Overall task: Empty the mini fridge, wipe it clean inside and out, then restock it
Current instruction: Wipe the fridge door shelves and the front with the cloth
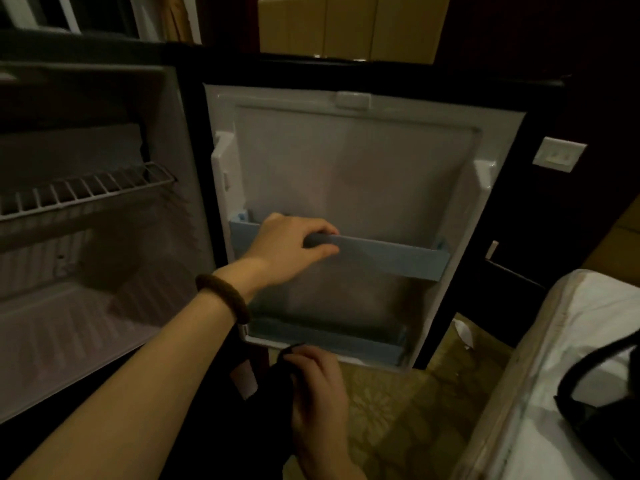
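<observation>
The fridge door's liner (353, 161) is white, its two door shelves (391, 258) pale blue. The wire rack (86, 188) is white. The bracelet (225, 296) is brown; the floor (408, 410) shows a yellowish floral pattern.

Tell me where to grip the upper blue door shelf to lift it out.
Grip the upper blue door shelf on its front rail near the middle, coming from above; the left hand already curls over that top edge. Both ends sit in door side slots.
</observation>
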The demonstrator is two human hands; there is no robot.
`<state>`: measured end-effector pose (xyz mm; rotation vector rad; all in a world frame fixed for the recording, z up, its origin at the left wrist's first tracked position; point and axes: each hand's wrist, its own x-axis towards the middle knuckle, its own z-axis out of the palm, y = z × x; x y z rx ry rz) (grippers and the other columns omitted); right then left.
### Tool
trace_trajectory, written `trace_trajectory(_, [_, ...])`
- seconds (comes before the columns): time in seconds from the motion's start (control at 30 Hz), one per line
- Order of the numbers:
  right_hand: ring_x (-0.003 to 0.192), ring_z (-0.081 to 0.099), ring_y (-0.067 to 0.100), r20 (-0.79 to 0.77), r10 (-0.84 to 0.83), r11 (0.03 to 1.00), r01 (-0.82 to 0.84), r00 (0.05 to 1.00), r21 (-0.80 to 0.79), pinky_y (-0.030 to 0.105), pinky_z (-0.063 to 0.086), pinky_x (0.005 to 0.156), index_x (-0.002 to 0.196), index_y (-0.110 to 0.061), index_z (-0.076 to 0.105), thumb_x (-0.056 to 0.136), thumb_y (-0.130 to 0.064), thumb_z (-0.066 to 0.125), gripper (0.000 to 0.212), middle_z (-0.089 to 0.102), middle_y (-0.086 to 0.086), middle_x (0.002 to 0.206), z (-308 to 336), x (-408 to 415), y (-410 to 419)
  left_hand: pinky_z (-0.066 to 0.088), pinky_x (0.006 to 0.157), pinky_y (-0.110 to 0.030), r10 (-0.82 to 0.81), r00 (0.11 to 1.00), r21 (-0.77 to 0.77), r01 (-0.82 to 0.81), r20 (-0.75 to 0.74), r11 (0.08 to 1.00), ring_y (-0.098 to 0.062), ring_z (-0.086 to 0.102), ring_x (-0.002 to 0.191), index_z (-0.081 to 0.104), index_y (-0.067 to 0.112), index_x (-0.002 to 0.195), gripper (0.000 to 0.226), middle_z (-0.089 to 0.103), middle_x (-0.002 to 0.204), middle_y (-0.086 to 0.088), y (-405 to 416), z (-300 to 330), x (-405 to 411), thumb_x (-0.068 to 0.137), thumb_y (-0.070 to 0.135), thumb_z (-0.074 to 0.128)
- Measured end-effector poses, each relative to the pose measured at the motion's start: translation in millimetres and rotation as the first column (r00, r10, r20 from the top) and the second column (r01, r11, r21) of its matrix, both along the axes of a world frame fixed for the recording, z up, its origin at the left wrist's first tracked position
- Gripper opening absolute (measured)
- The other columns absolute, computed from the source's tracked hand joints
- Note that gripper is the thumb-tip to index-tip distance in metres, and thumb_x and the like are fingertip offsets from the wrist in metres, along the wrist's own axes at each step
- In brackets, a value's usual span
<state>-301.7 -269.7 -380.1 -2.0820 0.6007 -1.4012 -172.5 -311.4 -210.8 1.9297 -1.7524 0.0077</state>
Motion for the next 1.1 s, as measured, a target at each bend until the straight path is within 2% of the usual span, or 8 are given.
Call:
trace_trajectory(0.17, [0.103,0.056,0.001,0.189,-0.141,0.973,0.172,0.972,-0.156,0.013,0.042,0.089,0.101,-0.022,0.064,0.094,-0.029,0.048,0.019,0.057,-0.010,0.108,72,-72,18,0.040,0.087,-0.033,0.051,0.998,-0.038,-0.053,-0.048,0.998,-0.018,0.060,0.087,0.063,0.029,0.077,0.026,0.064,0.078,0.008,22,-1,0,0.078,0.055,0.062])
trace_trajectory(0.27, [0.102,0.058,0.002,0.246,-0.173,0.933,0.239,0.954,-0.269,0.011,0.041,0.090,0.095,-0.022,0.067,0.095,-0.030,0.047,0.021,0.059,-0.008,0.104,110,-117,37,0.028,0.079,-0.030,0.098,0.995,0.031,-0.099,0.035,0.995,-0.017,0.055,0.088,0.053,0.033,0.068,0.049,0.055,0.075,0.011,38,3,-1,0.061,0.079,0.037])
trace_trajectory(0.43, [0.101,0.055,0.001,0.360,-0.248,0.911,0.343,0.899,-0.230,0.012,0.039,0.091,0.098,-0.023,0.059,0.093,-0.031,0.048,0.015,0.058,-0.008,0.105,127,-172,46,0.031,0.095,-0.033,0.116,0.992,0.147,-0.122,0.050,0.982,-0.020,0.049,0.106,0.057,0.023,0.095,0.081,0.055,0.100,0.004,67,9,-13,0.056,0.084,0.021])
trace_trajectory(0.6, [0.100,0.052,-0.005,0.503,-0.325,0.915,0.401,0.801,-0.047,0.011,0.042,0.087,0.100,-0.019,0.056,0.083,-0.017,0.051,0.017,0.055,0.006,0.103,140,-178,23,0.048,0.087,-0.032,-0.216,0.953,0.061,0.234,-0.211,0.970,-0.007,0.056,0.099,0.051,0.026,0.110,0.063,0.059,0.108,0.009,90,14,-86,0.074,0.076,0.040])
trace_trajectory(0.7, [0.100,0.056,0.012,0.512,-0.194,0.945,0.299,0.837,-0.130,0.022,0.047,0.085,0.105,-0.016,0.054,0.084,-0.013,0.054,0.020,0.053,0.006,0.105,164,-169,5,0.041,0.065,-0.015,-0.127,0.992,0.058,0.128,-0.006,0.990,-0.005,0.050,0.084,0.041,0.025,0.103,0.052,0.050,0.090,0.016,90,15,-116,0.081,0.071,0.037])
trace_trajectory(0.87, [0.099,0.045,-0.010,0.521,-0.194,0.867,0.394,0.831,-0.305,0.010,0.039,0.088,0.097,0.005,0.060,0.083,-0.001,0.058,0.015,0.050,0.011,0.100,226,-138,-19,0.035,0.061,-0.032,0.074,0.976,-0.089,-0.056,0.204,0.994,-0.032,0.059,0.081,0.045,0.016,0.078,0.033,0.063,0.083,-0.011,83,16,-123,0.092,0.046,0.044])
trace_trajectory(1.0, [0.093,0.050,0.008,0.480,-0.262,0.793,0.470,0.837,-0.388,0.010,0.041,0.084,0.093,0.004,0.063,0.083,-0.002,0.061,0.012,0.048,0.007,0.099,256,-122,-25,0.049,0.064,-0.043,-0.185,0.982,-0.026,0.184,-0.047,0.983,-0.027,0.062,0.076,0.058,0.006,0.087,0.062,0.065,0.084,-0.012,84,31,-105,0.075,0.064,0.042])
trace_trajectory(1.1, [0.095,0.049,0.012,0.358,-0.330,0.798,0.461,0.873,-0.388,0.008,0.041,0.084,0.096,0.002,0.063,0.083,-0.005,0.062,0.015,0.048,0.006,0.101,277,-123,-26,0.052,0.067,-0.044,-0.276,0.923,-0.006,0.285,-0.269,0.959,-0.024,0.063,0.080,0.056,0.011,0.103,0.058,0.065,0.093,-0.009,79,51,-93,0.074,0.060,0.047])
